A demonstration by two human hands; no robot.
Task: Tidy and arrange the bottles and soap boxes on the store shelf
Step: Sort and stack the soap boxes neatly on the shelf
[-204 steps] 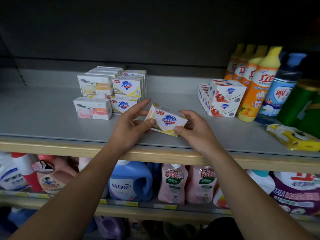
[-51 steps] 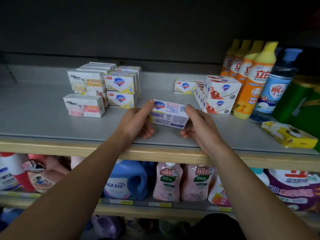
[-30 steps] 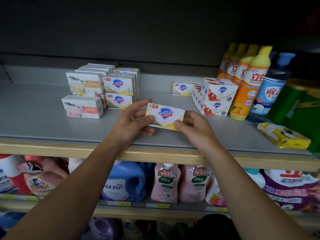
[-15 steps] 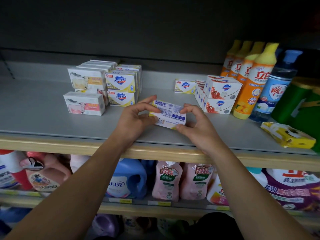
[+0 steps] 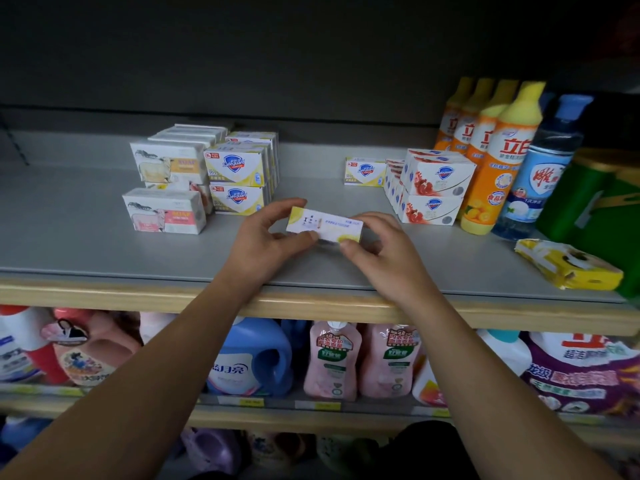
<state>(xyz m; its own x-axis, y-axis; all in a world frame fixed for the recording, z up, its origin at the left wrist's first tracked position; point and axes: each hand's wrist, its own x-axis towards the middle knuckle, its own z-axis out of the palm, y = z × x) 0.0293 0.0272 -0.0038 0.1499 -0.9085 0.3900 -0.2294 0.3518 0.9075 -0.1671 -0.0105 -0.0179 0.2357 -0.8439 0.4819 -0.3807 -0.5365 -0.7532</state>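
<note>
I hold a yellow-and-white soap box [image 5: 330, 228] just above the grey shelf [image 5: 86, 244], narrow printed side facing up. My left hand [image 5: 263, 240] pinches its left end and my right hand [image 5: 377, 251] grips its right end. Yellow Safeguard boxes [image 5: 237, 181] are stacked at the back left, next to white-and-pink soap boxes [image 5: 164, 211]. One yellow box [image 5: 364, 171] stands alone at the back centre. Red-and-white soap boxes [image 5: 433, 188] are stacked to the right, beside orange dish-soap bottles [image 5: 495, 161] and a blue-capped bottle [image 5: 543, 168].
A crumpled yellow packet [image 5: 568, 265] lies at the shelf's right front, with a green container [image 5: 602, 209] behind it. The shelf has a wooden front edge [image 5: 138, 297]. Detergent jugs and pink refill pouches [image 5: 332, 362] fill the lower shelf.
Both hands have kept turning the soap box: half a second ago its barcode face showed, now a narrow printed side faces up. Everything on the shelf has stayed put.
</note>
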